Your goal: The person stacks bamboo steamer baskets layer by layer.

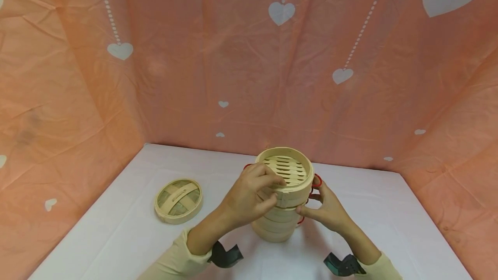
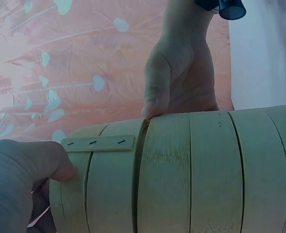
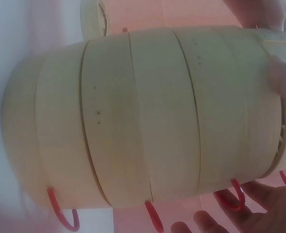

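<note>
A stack of round bamboo steamer baskets (image 1: pixel 277 228) stands upright on the white table. Its top steamer basket (image 1: pixel 295 197) has a slatted floor and no lid on it. My left hand (image 1: pixel 249 191) pinches this basket's near left rim, thumb outside and fingers over the edge. From the right, my right hand (image 1: pixel 328 206) grips the stack, thumb at the seam below the top basket, fingers reaching round behind. That seam gapes as a dark line in the left wrist view, beside the right thumb (image 2: pixel 155 104). Red cord loops (image 3: pixel 60 213) hang along the stack's side.
A woven bamboo lid (image 1: pixel 179 201) with a strap handle lies on the white table (image 1: pixel 116 237), left of the stack. Orange cloth (image 1: pixel 241 55) with white hearts hangs behind the table and at both sides. Dark bands (image 1: pixel 225 256) sit at my wrists.
</note>
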